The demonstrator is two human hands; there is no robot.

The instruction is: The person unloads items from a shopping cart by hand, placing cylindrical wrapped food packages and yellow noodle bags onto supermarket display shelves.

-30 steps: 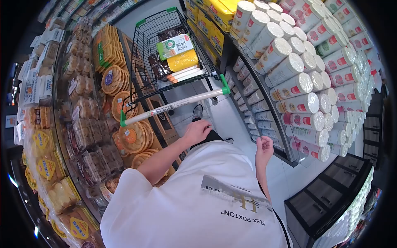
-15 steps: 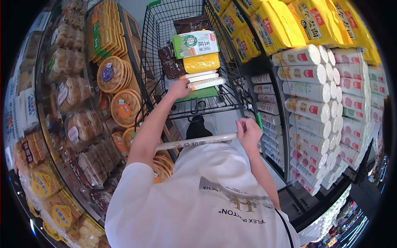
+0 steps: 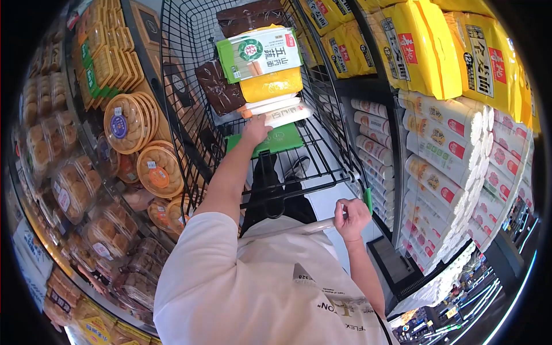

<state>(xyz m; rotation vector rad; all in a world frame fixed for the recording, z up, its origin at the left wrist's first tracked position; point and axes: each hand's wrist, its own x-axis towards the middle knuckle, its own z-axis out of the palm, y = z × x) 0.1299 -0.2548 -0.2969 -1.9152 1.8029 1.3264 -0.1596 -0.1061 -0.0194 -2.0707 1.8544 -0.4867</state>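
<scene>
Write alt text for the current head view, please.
A person's left hand is at the end of white packs in a cart, near a yellow pack, brown packs and a green-and-white pack; the right hand is curled at the handle. Packaged goods line both sides.

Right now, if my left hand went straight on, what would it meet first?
Most likely the nearest white package in the shopping cart; the left hand points toward its end, though whether they already touch is unclear.
</scene>
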